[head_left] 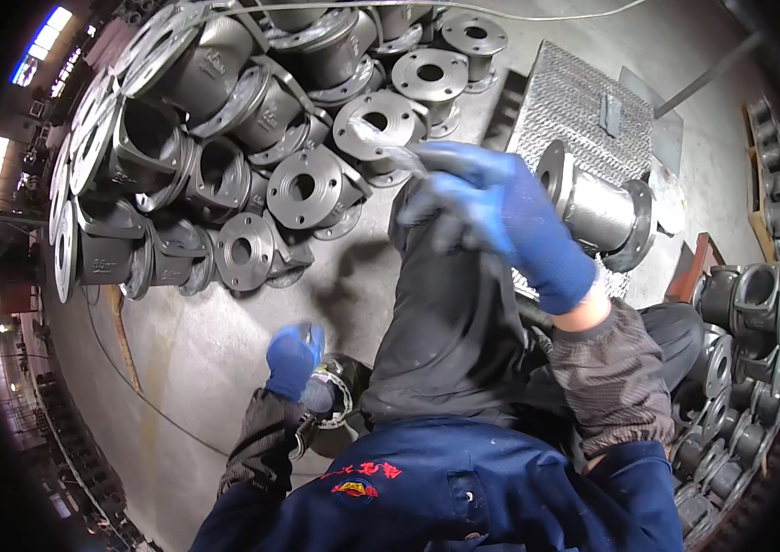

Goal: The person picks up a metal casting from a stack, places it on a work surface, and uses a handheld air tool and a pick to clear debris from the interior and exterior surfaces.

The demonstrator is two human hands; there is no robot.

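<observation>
My right hand (477, 198), in a blue knit glove, is raised over my right thigh and blurred by motion. Its fingers are closed on a slender, pale, smeared thing (390, 145) pointing toward the stacked castings; its kind cannot be made out. Beyond that hand, a grey flanged valve body (600, 212) lies on its side on a ridged metal plate (583, 101). My left hand (294, 357), gloved in blue too, is low on the left with curled fingers. Beside it stands a dark round pot (346, 391); whatever the fingers grip is hidden.
Several grey flanged castings (303, 189) are piled high on the left and ahead. More castings (739, 368) stand at the right. A cable (165, 414) and a brown stick (123, 340) lie on the concrete floor. A thin rod (707, 75) slants at upper right.
</observation>
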